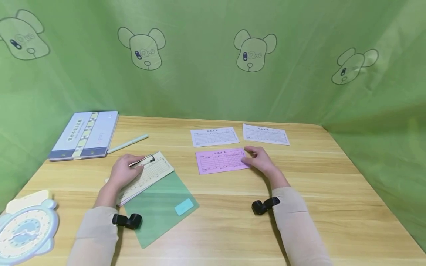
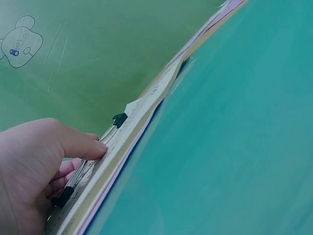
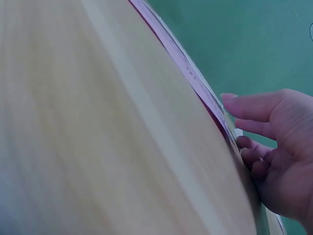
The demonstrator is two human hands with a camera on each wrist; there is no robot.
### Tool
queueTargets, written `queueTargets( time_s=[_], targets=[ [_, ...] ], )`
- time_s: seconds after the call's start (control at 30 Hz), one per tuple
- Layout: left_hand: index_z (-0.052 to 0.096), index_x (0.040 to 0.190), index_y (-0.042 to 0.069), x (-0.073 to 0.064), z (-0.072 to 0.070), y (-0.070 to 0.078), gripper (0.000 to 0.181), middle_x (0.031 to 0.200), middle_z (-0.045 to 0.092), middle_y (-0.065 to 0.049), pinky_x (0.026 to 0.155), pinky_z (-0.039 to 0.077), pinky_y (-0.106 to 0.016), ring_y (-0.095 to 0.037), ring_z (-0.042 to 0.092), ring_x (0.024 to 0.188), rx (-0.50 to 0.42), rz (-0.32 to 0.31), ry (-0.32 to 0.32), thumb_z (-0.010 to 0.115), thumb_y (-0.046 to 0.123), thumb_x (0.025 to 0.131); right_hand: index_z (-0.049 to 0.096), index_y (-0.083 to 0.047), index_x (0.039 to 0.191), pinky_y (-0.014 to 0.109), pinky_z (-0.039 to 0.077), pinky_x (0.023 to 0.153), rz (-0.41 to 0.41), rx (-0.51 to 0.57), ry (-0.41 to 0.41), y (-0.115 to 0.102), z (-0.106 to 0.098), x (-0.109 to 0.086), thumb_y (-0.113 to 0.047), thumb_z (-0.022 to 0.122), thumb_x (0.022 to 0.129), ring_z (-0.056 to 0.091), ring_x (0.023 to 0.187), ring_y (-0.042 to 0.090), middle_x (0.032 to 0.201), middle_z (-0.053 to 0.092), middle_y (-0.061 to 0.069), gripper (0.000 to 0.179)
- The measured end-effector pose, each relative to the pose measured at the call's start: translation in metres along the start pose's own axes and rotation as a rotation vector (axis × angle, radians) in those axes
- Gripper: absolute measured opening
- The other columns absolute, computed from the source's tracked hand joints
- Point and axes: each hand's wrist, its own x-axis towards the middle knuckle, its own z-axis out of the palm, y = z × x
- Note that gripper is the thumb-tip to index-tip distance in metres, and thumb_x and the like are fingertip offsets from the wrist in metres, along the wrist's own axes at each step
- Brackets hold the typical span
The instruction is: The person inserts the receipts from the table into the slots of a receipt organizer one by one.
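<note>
A stack of printed slips [image 1: 149, 177], cream on top, lies at the left on a translucent green folder [image 1: 163, 214]. My left hand [image 1: 126, 171] grips the metal clip [image 1: 141, 161] over the stack, thumb on its near side and fingers beyond. Black ends of the clip [image 2: 120, 120] show in the left wrist view. A pink printed slip [image 1: 221, 161] lies flat in the middle. At its right edge is my right hand [image 1: 263, 162], thumb touching the slip and forefinger apart from the thumb. In the right wrist view the other fingers [image 3: 252, 159] are bent low by the table.
Two white printed slips [image 1: 214, 136] [image 1: 266, 134] lie behind the pink one. A pale green pen [image 1: 128, 143] rests beside a blue-and-white binder [image 1: 84, 135] at the back left. A toy clock [image 1: 26, 232] is at the near left. Green curtain [image 1: 206, 74] encloses the table.
</note>
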Motion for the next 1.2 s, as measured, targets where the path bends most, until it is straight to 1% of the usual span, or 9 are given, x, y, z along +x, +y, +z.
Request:
queueTargets(
  time_s=[0.23, 0.5, 0.6, 0.67, 0.8, 0.93, 1.03, 1.13, 1.2],
  targets=[
    [0.058, 0.111, 0.002, -0.001, 0.000, 0.000, 0.035, 0.104, 0.053, -0.020, 0.083, 0.032, -0.048, -0.035, 0.046, 0.097, -0.014, -0.027, -0.016, 0.059, 0.013, 0.078, 0.044, 0.000, 0.124, 0.045, 0.027, 0.089, 0.012, -0.181, 0.000, -0.003, 0.006, 0.000, -0.018, 0.066, 0.074, 0.034, 0.102, 0.033, 0.112, 0.038, 0.022, 0.057],
    [0.057, 0.112, 0.003, -0.001, 0.000, 0.002, 0.035, 0.104, 0.053, -0.020, 0.082, 0.032, -0.047, -0.035, 0.046, 0.096, -0.007, -0.038, -0.018, 0.060, 0.014, 0.079, 0.051, 0.001, 0.118, 0.042, 0.031, 0.081, -0.031, -0.217, 0.036, -0.008, 0.009, -0.005, -0.018, 0.064, 0.076, 0.038, 0.091, 0.030, 0.099, 0.043, 0.019, 0.047],
    [0.057, 0.112, 0.003, 0.000, 0.000, 0.002, 0.035, 0.104, 0.052, -0.021, 0.082, 0.032, -0.048, -0.035, 0.046, 0.096, -0.011, -0.038, -0.016, 0.060, 0.014, 0.079, 0.052, 0.002, 0.116, 0.041, 0.034, 0.078, -0.059, -0.200, 0.055, -0.007, 0.010, -0.006, -0.014, 0.063, 0.078, 0.041, 0.087, 0.029, 0.095, 0.046, 0.019, 0.043],
    [0.057, 0.112, 0.003, 0.000, 0.000, 0.002, 0.035, 0.104, 0.052, -0.021, 0.082, 0.032, -0.047, -0.035, 0.046, 0.096, -0.012, -0.036, -0.014, 0.060, 0.014, 0.079, 0.051, 0.004, 0.117, 0.042, 0.034, 0.082, -0.068, -0.178, 0.063, -0.006, 0.011, -0.007, -0.012, 0.061, 0.079, 0.044, 0.091, 0.031, 0.099, 0.049, 0.020, 0.042],
    [0.057, 0.112, 0.004, 0.001, 0.001, 0.003, 0.034, 0.102, 0.052, -0.021, 0.080, 0.033, -0.047, -0.035, 0.046, 0.094, -0.017, -0.033, -0.013, 0.061, 0.012, 0.079, 0.046, 0.002, 0.121, 0.042, 0.035, 0.083, -0.033, -0.144, 0.082, -0.006, 0.011, -0.009, -0.009, 0.059, 0.079, 0.046, 0.093, 0.032, 0.101, 0.051, 0.020, 0.045],
    [0.058, 0.111, 0.004, 0.001, 0.002, 0.002, 0.033, 0.100, 0.051, -0.020, 0.078, 0.033, -0.045, -0.034, 0.044, 0.092, -0.025, -0.028, -0.017, 0.060, 0.011, 0.079, 0.048, -0.001, 0.121, 0.034, 0.038, 0.066, -0.028, -0.133, 0.115, -0.007, 0.012, -0.010, -0.005, 0.059, 0.078, 0.045, 0.075, 0.025, 0.084, 0.051, 0.014, 0.045],
    [0.059, 0.111, 0.004, 0.001, 0.002, 0.003, 0.031, 0.099, 0.050, -0.019, 0.076, 0.033, -0.044, -0.033, 0.044, 0.091, -0.026, -0.026, -0.021, 0.059, 0.010, 0.080, 0.052, -0.001, 0.117, 0.029, 0.038, 0.061, -0.043, -0.091, 0.144, -0.008, 0.012, -0.011, -0.001, 0.058, 0.077, 0.044, 0.069, 0.021, 0.079, 0.051, 0.011, 0.040],
    [0.059, 0.110, 0.004, 0.001, 0.002, 0.003, 0.031, 0.099, 0.050, -0.019, 0.076, 0.033, -0.044, -0.033, 0.043, 0.091, -0.021, -0.025, -0.025, 0.059, 0.010, 0.080, 0.056, -0.002, 0.113, 0.029, 0.039, 0.061, -0.029, -0.038, 0.152, -0.009, 0.013, -0.012, 0.001, 0.057, 0.078, 0.045, 0.071, 0.022, 0.082, 0.052, 0.013, 0.035],
    [0.059, 0.110, 0.003, 0.000, 0.002, 0.002, 0.031, 0.099, 0.050, -0.020, 0.077, 0.032, -0.045, -0.033, 0.043, 0.091, -0.017, -0.023, -0.024, 0.059, 0.010, 0.080, 0.059, -0.002, 0.109, 0.030, 0.040, 0.065, -0.009, -0.010, 0.143, -0.010, 0.012, -0.012, 0.000, 0.055, 0.080, 0.047, 0.077, 0.023, 0.089, 0.055, 0.014, 0.030]
  ],
)
